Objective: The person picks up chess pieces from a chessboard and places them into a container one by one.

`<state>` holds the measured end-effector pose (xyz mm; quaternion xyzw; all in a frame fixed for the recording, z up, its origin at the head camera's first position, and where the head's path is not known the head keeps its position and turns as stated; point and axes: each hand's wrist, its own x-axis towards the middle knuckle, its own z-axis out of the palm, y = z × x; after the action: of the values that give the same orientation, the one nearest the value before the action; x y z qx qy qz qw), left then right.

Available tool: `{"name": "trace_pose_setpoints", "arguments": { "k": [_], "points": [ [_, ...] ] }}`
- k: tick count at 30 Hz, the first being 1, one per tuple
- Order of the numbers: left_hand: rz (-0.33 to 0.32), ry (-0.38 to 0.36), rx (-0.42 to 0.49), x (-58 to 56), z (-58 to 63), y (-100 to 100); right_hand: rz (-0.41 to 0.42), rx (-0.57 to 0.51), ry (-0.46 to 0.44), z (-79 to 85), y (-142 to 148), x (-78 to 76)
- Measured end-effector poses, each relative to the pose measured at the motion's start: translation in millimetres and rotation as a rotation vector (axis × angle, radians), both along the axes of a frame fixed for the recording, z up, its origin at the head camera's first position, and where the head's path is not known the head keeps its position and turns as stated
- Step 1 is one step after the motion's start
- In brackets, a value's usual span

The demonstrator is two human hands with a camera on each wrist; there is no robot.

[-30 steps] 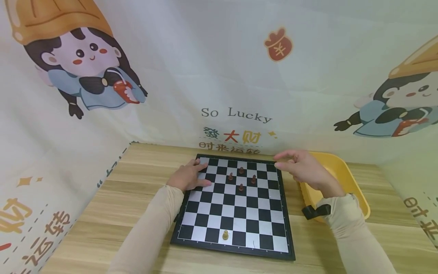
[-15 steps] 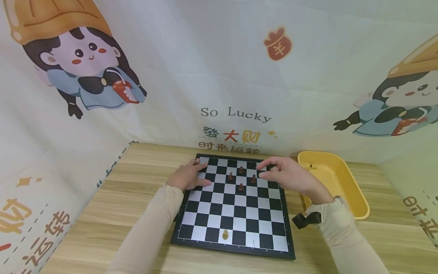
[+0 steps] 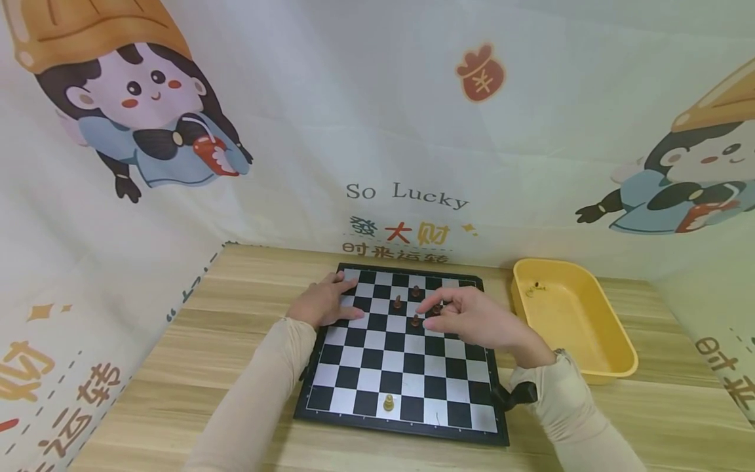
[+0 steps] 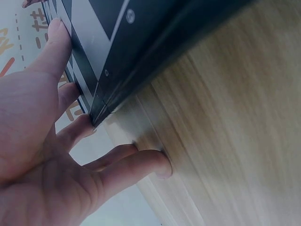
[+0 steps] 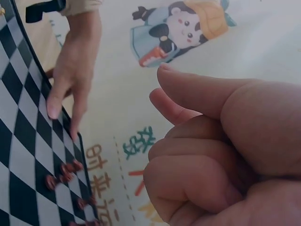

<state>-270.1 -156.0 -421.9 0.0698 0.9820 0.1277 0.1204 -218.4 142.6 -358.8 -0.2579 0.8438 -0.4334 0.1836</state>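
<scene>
We see the left hand (image 3: 320, 303), fingers spread, at the edge of the chessboard (image 3: 414, 362); the right hand (image 3: 480, 321) hovers, grasping nothing, by red chess pieces (image 3: 415, 321).

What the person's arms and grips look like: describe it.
The left sleeve and right sleeve are plain cream, wrinkled near the wrists. A black strap-like piece juts from the right wrist, another black piece from the left. The left grip and right grip wear no gloves.

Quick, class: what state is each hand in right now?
Left hand: open, resting on the chessboard.
Right hand: open, holding nothing, near a reddish-brown chess piece.
</scene>
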Motion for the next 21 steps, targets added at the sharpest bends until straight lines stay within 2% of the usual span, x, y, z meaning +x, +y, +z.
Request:
{"name": "trace_pose_setpoints", "arguments": {
  "k": [6,12,16,21],
  "points": [
    [-0.004,0.010,-0.002,-0.4,-0.7,0,0.020,-0.017,-0.096,-7.0,-12,7.7],
    [0.004,0.008,0.004,-1.4,-1.6,0,0.062,-0.025,-0.091,-19.2,-22,13.6],
    [0.004,0.005,0.006,-1.2,-1.1,0,0.060,-0.036,-0.182,-25.5,-28,17.9],
    [0.008,0.004,0.005,-0.5,-1.4,0,0.088,-0.029,-0.241,-34.0,-35,22.4]
  ]
}}
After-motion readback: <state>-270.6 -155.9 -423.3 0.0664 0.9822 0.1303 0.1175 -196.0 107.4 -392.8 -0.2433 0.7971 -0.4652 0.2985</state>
